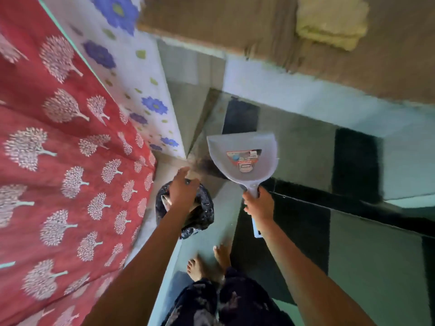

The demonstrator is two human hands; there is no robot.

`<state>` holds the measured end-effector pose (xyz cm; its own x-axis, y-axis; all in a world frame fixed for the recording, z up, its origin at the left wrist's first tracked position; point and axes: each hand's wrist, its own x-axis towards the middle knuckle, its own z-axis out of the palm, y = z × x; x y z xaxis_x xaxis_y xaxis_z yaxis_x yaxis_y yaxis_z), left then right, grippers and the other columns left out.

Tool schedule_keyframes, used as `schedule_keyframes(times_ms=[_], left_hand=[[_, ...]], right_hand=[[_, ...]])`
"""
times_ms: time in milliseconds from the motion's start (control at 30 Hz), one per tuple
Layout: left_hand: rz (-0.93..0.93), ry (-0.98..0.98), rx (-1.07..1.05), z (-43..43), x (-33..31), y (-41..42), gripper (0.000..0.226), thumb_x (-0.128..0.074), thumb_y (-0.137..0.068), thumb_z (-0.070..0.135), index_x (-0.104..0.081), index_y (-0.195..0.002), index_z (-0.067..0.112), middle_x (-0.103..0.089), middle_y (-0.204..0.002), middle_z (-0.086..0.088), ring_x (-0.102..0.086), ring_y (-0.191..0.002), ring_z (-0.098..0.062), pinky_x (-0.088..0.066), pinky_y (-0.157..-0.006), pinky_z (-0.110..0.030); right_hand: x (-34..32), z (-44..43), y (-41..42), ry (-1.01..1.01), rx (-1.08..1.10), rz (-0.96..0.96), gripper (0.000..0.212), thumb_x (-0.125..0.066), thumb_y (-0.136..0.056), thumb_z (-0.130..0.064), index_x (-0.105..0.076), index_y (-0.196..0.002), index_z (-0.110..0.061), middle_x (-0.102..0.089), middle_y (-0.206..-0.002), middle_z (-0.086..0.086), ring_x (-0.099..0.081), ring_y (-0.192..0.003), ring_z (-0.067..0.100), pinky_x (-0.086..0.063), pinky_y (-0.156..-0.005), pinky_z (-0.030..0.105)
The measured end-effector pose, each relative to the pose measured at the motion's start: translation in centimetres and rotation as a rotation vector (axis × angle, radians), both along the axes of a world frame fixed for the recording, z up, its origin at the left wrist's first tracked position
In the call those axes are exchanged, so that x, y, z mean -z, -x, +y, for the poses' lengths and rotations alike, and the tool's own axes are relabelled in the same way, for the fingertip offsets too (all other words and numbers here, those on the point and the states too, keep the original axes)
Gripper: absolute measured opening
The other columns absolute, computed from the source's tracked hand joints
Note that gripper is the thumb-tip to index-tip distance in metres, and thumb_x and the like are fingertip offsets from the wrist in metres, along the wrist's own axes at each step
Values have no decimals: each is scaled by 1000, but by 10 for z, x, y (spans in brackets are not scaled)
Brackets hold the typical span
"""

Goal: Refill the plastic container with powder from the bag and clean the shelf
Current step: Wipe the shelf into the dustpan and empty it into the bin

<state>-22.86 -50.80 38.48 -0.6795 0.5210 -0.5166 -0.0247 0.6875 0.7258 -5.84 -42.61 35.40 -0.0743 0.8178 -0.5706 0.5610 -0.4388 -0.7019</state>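
My right hand grips the handle of a grey plastic dustpan. The pan is held up over the floor, its labelled face turned toward me. My left hand hovers on the rim of a small bin lined with a dark patterned bag; its fingers point down and are blurred. A dark blurred smear lies between that hand and the pan's left edge. No powder bag or plastic container is in view.
A bed with a red tree-print cover fills the left. Behind it hangs a white cloth with blue flowers. A brown ledge with a yellow cloth runs across the top. My bare feet stand on a pale and black tiled floor.
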Motion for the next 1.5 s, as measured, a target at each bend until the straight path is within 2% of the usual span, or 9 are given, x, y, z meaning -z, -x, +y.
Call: schedule_keyframes(times_ms=[133,267,367,600,900,1033,1267,1367,1500], left_hand=[[85,-124,161,41,-95,-26,47,-58,-82,27,-52,-126,11,-56,-130,-10,-55,-114,-29,-45,-99,-37],[195,-206,244,86,-157,-44,37,-55,-90,17,-51,-126,7,-59,-119,-7,-60,-90,-19,-43,-70,-10],[281,-307,316,127,-187,-56,34,-60,-87,19,-58,-119,12,-62,-120,-10,-59,-108,-29,-45,-92,-29],[538,-362,519,242,-235,-88,43,-59,-88,34,-55,-123,10,-56,-130,-13,-51,-120,-31,-37,-100,-34],[659,131,595,390,-213,-82,96,-51,-75,70,-4,-148,31,11,-155,-23,4,-141,-48,-3,-113,-63],[730,299,588,405,-210,-78,79,-50,-81,63,-13,-146,38,-4,-155,-24,-11,-139,-48,-11,-110,-62],[845,16,646,389,-207,-60,50,-51,-88,27,-42,-137,25,-51,-129,-24,-51,-114,-39,-43,-94,-42],[879,-129,444,358,-212,-30,45,-55,-87,22,-49,-132,16,-55,-121,-28,-55,-107,-42,-45,-91,-43],[893,115,182,306,-196,36,40,-45,-86,39,-53,-122,24,-56,-121,-25,-52,-110,-46,-44,-95,-51]], right_hand=[[-77,18,-33,-22,75,93,15,-62,-83,-10,-53,-71,-11,-56,-64,7,-48,-44,13,-42,-43,23],[-131,41,-65,-36,139,210,18,-60,-87,-10,-52,-71,-14,-52,-59,3,-46,-46,13,-40,-46,23],[-151,59,-88,-126,137,202,22,-59,-88,-9,-52,-67,-13,-52,-55,2,-47,-46,14,-42,-47,23],[-162,113,-129,-218,143,207,15,-58,-88,-14,-55,-74,-11,-53,-56,0,-50,-48,11,-43,-49,20],[-142,176,-167,-99,85,235,3,-58,-86,-8,-56,-84,-7,-54,-59,3,-49,-44,10,-43,-45,19],[-134,182,-170,-20,111,264,7,-58,-86,-7,-54,-81,-10,-54,-62,3,-49,-45,10,-44,-44,19],[-127,196,-170,-25,134,280,10,-59,-85,-6,-53,-77,-8,-53,-60,5,-48,-43,13,-42,-42,20],[-126,201,-166,-17,145,275,13,-59,-85,-6,-53,-74,-11,-53,-61,5,-48,-43,12,-41,-41,18],[-123,199,-159,-15,137,278,6,-60,-85,-7,-55,-81,-9,-56,-64,6,-50,-46,13,-43,-42,18]])
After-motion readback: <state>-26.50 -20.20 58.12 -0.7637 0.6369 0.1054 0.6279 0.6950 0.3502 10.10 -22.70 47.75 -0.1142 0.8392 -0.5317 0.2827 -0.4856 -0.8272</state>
